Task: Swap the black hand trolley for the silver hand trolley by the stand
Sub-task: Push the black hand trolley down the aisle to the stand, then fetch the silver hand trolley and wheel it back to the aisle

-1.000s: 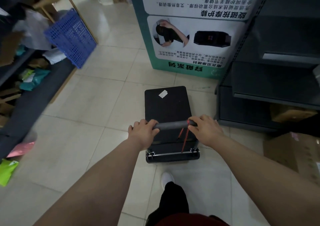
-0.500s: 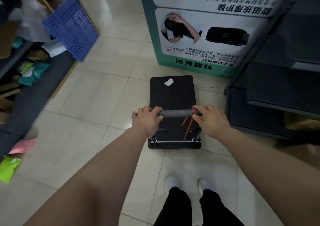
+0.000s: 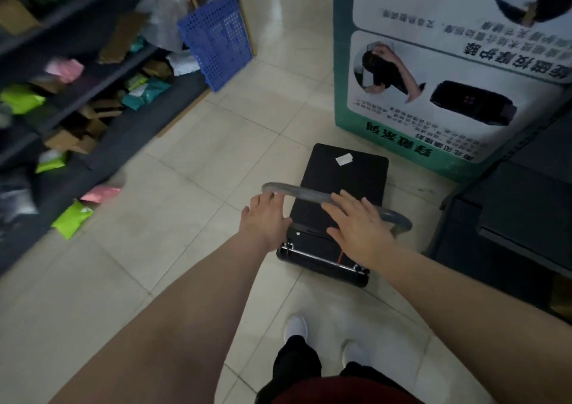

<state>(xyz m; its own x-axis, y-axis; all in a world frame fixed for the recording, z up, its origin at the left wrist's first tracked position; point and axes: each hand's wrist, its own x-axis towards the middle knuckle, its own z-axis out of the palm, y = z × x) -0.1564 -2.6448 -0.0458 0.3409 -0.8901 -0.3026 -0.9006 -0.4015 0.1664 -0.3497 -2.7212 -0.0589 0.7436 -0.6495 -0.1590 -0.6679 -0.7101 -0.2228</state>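
Observation:
The black hand trolley (image 3: 356, 181) stands on the tiled floor in front of the green-and-white poster stand (image 3: 343, 63), with a white sticker on its deck. Its grey handle bar (image 3: 309, 194) runs across above the deck. My left hand (image 3: 266, 218) sits at the bar's left end, fingers loose, fingertips touching it. My right hand (image 3: 356, 221) lies flat over the bar with fingers spread, not wrapped round it. No silver trolley is in view.
A dark shelf unit (image 3: 510, 218) stands close on the trolley's right. On the left are shelves of parcels (image 3: 93, 94), a blue crate (image 3: 216, 35) leaning at their end, and green (image 3: 71, 218) and pink (image 3: 99, 193) parcels on the floor. My white shoes (image 3: 295, 326) stand behind the trolley.
Both hands gripped the handle before; now the fingers have opened and lie loose over it. The trolley has rolled up to the poster stand and sits slightly angled. The view has swung left.

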